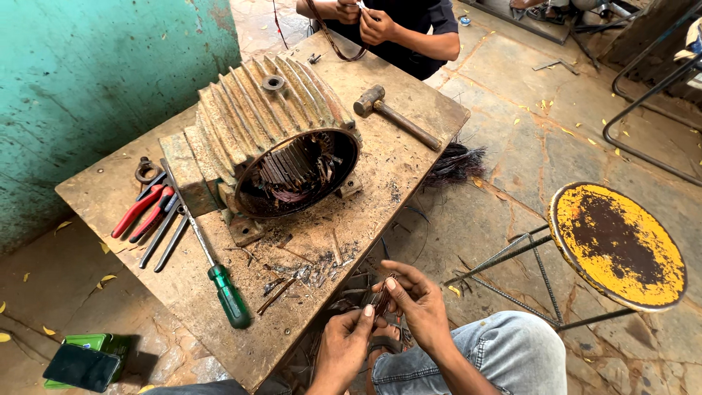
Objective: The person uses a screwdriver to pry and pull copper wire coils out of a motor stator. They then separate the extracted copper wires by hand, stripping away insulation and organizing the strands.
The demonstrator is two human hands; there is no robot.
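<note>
Hands (387,322) pinch wire bundle (379,298) off table edge (307,344).

co-worker (398,29) cropped above chest, stator interior (296,172) shadowed

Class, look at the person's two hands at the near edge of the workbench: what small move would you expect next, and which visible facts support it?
Probably pull the small bundle of thin copper wire apart a little more. The left hand and right hand both pinch it just off the bench edge, thumbs pressed on the strands. Loose wire scraps already lie beside the green-handled screwdriver, below the opened motor housing.
</note>
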